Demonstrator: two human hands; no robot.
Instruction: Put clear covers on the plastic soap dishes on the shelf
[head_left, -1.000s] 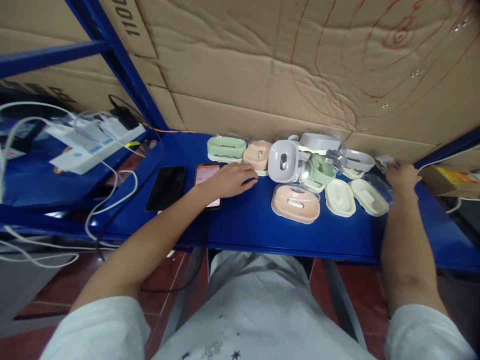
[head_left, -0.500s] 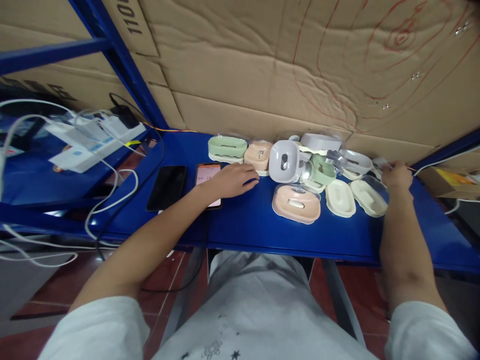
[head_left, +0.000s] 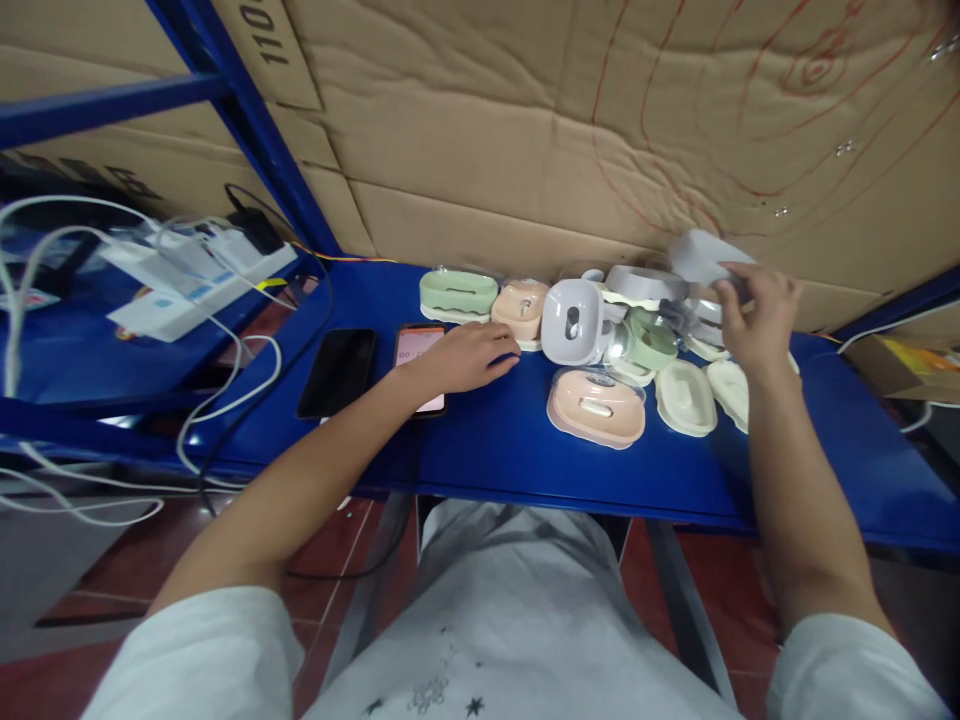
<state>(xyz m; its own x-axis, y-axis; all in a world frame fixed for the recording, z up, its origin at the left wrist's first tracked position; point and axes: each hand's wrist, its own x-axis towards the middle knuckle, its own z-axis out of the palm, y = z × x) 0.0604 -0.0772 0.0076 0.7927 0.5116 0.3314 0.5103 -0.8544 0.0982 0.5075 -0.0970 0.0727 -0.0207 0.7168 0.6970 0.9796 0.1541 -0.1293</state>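
Observation:
My right hand [head_left: 754,315] is raised above the right end of a cluster of plastic soap boxes, its fingers closed on a grey soap box part [head_left: 701,258]. My left hand [head_left: 469,357] rests palm down on the blue shelf [head_left: 495,440], fingers curled, beside a phone with a lit pink screen [head_left: 418,350] and just in front of a peach soap box [head_left: 520,306]. A green soap box [head_left: 457,293], an upright grey one [head_left: 571,321], a lidded peach one [head_left: 598,407] and cream trays [head_left: 684,396] lie in the cluster.
A black phone [head_left: 337,371] lies left of the lit one. White cables [head_left: 225,390] and a power strip [head_left: 202,270] sit on the lower shelf at left. Cardboard [head_left: 570,130] backs the shelf, and a blue upright post [head_left: 247,130] stands at left.
My right hand moved left from the far right of the shelf and rose, now holding a grey soap box part. My left hand stayed put.

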